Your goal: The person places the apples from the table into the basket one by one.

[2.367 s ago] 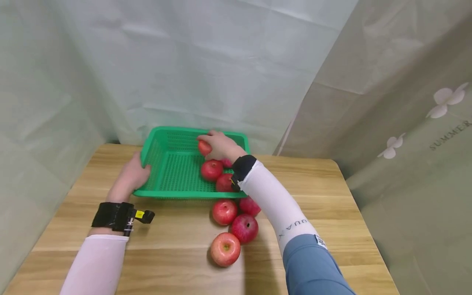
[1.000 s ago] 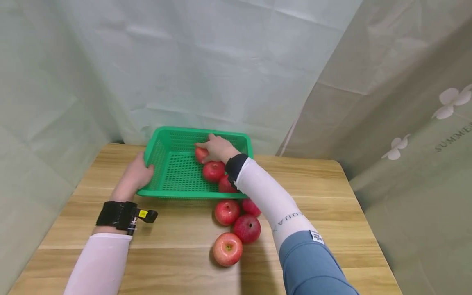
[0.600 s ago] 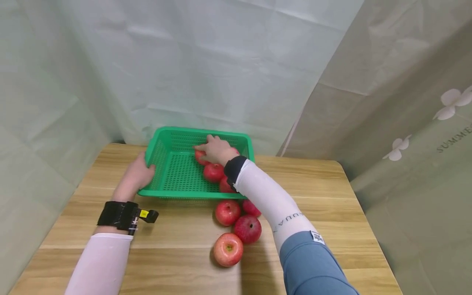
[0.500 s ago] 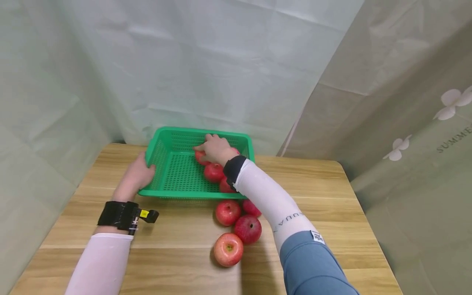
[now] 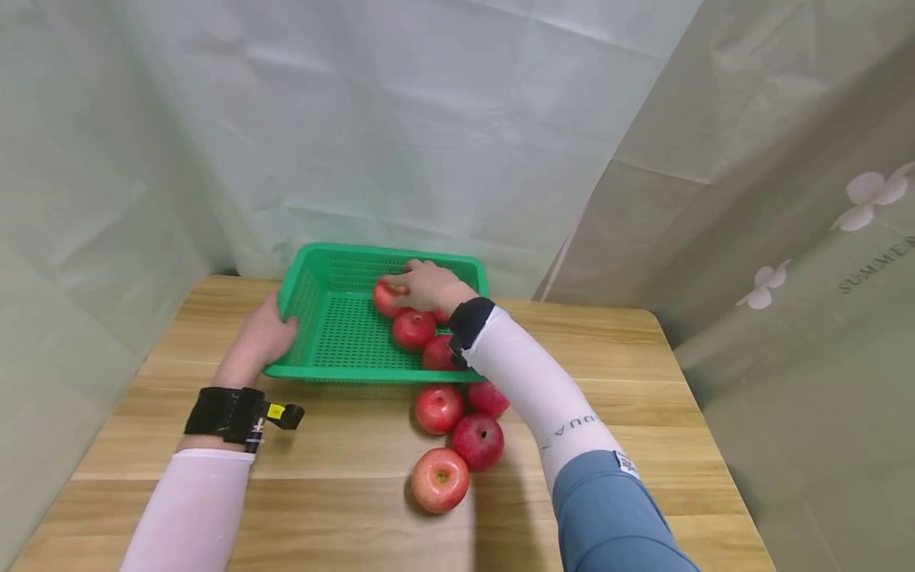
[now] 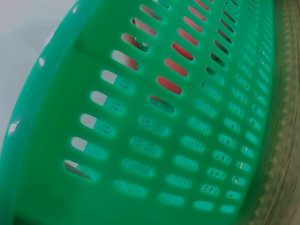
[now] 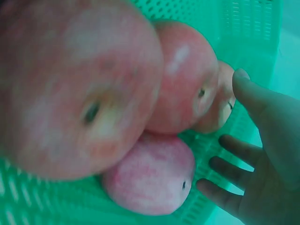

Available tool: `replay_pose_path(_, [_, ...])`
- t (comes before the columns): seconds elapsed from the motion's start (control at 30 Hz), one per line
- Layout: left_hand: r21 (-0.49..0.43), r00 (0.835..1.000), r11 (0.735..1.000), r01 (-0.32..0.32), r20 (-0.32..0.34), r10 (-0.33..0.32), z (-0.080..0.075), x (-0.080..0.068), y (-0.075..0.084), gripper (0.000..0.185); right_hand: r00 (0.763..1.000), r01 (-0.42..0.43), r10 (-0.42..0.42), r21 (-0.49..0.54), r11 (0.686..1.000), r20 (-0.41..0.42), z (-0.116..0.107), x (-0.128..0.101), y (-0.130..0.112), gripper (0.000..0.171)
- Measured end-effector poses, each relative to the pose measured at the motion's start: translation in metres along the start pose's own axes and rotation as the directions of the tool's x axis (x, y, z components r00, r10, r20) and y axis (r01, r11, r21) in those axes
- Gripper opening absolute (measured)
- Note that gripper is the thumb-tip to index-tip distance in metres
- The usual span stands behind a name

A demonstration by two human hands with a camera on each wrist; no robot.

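My left hand (image 5: 268, 332) grips the left side of a green plastic basket (image 5: 372, 375), its thumb at the rim. Only the basket's slotted wall (image 6: 140, 122) shows in the left wrist view. Over the basket's right half is my right hand (image 5: 432, 286), fingers spread and relaxed. Its thumb is beside the farthest red apple (image 5: 388, 297); I cannot tell whether they touch. Nearer apples in the basket are a red apple (image 5: 414, 330), another red apple (image 5: 439, 353) and a pinkish apple (image 7: 152, 176), mostly hidden by my right hand in the head view.
Several apples lie on the wooden table (image 5: 343, 508) before the basket: a red apple (image 5: 439, 409), a partly covered apple (image 5: 488, 399), a dark red apple (image 5: 477, 441) and a paler apple (image 5: 440, 480). Behind the table hangs a pale curtain (image 5: 400, 143).
The right hand has lowered an apple into the back of the basket and let it go. It has since shifted slightly right, uncovering more of that apple. The left hand keeps its hold.
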State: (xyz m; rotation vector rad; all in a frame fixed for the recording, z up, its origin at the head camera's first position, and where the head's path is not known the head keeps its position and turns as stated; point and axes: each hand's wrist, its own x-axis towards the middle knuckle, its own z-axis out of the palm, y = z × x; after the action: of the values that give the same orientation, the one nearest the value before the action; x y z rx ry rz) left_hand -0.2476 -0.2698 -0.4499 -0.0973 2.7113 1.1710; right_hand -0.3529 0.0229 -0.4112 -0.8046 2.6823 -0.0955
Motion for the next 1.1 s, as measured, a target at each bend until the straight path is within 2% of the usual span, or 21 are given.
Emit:
replay_pose_path(0.23, [-0.01,1.0,1.0,-0.007,0.006,0.007,-0.002,0.0,0.002,0.064,1.0,-0.004,0.005,0.009,1.0,-0.006,-0.006,-0.012,0.018,0.062])
replay_pose_path(0.4, [-0.011,1.0,1.0,-0.01,0.012,0.01,-0.002,0.002,0.002,0.063,0.998,0.058,-0.058,-0.005,0.998,-0.029,-0.009,-0.018,0.031,0.059])
replay_pose_path(0.5, [-0.013,1.0,1.0,-0.013,0.012,0.013,-0.001,0.005,0.001,0.064,0.991,0.112,-0.109,0.035,0.993,-0.076,-0.011,-0.029,0.041,0.058])
replay_pose_path(0.6, [-0.02,1.0,1.0,-0.015,0.014,0.015,0.0,0.006,0.0,0.064,0.98,0.157,-0.139,0.122,0.98,-0.141,-0.01,-0.049,0.053,0.057])
replay_pose_path(0.73, [-0.022,1.0,1.0,-0.008,0.017,0.008,0.0,0.007,-0.004,0.065,0.953,0.207,-0.128,0.284,0.936,-0.275,0.0,-0.088,0.074,0.06])
replay_pose_path(0.83, [-0.005,1.0,1.0,-0.012,0.01,0.012,-0.002,0.008,-0.007,0.065,0.919,0.235,-0.069,0.396,0.888,-0.389,0.017,-0.121,0.088,0.063])
replay_pose_path(0.93, [0.006,1.0,1.0,-0.022,0.006,0.022,-0.004,0.006,-0.008,0.065,0.892,0.25,-0.004,0.485,0.838,-0.453,0.041,-0.154,0.099,0.067])
replay_pose_path(1.0, [0.0,1.0,1.0,-0.018,0.011,0.018,-0.007,0.004,-0.009,0.065,0.894,0.235,0.028,0.522,0.82,-0.447,0.058,-0.173,0.106,0.072])
replay_pose_path(1.1, [-0.002,1.0,1.0,-0.018,0.012,0.018,-0.012,0.001,-0.011,0.066,0.916,0.205,0.037,0.546,0.812,-0.399,0.078,-0.194,0.111,0.079])
